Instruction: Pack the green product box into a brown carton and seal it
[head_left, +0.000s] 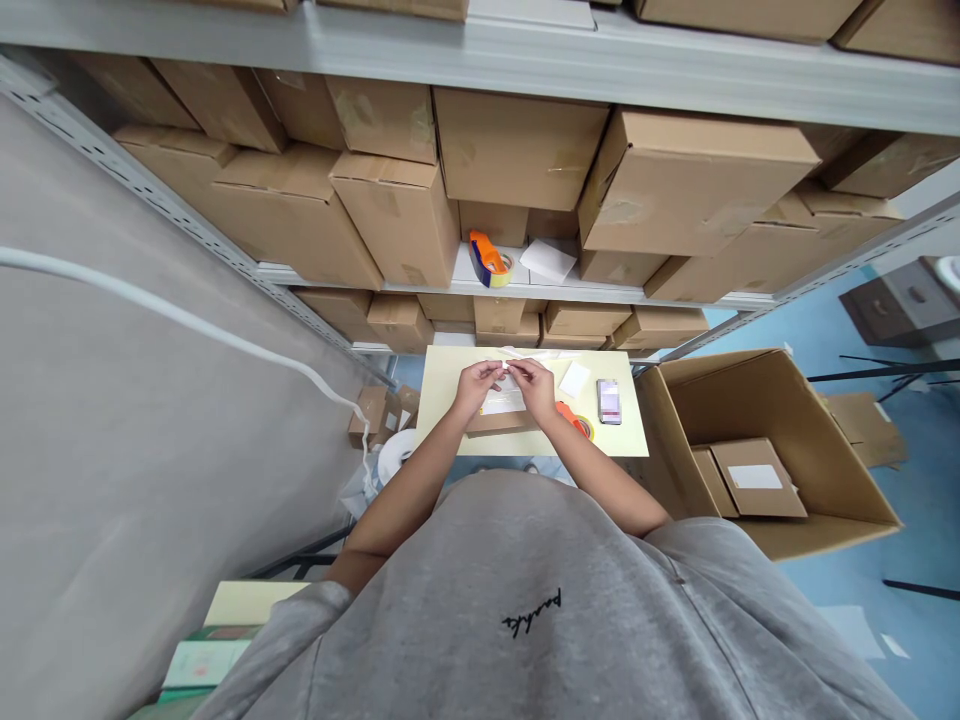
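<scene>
Above a small cardboard box (pixel 501 424) on the pale yellow table (pixel 626 440), my two hands meet fingertip to fingertip. My left hand (pixel 478 385) and my right hand (pixel 535 385) are both closed in a pinch on a small white piece (pixel 505 366), too small to make out. A white label (pixel 504 402) lies on top of the box under my fingers. Just right of my right hand is an orange tape dispenser (pixel 576 418), partly hidden by the wrist. A white card (pixel 574 379) and a phone (pixel 609 401) with a lit screen lie further right.
Shelves of cardboard boxes (pixel 517 145) rise behind the table, with another tape dispenser (pixel 489 260) on one shelf. To the right stands a large open carton (pixel 840 450) holding smaller boxes (pixel 780 465). A white cable (pixel 172 315) hangs along the left wall.
</scene>
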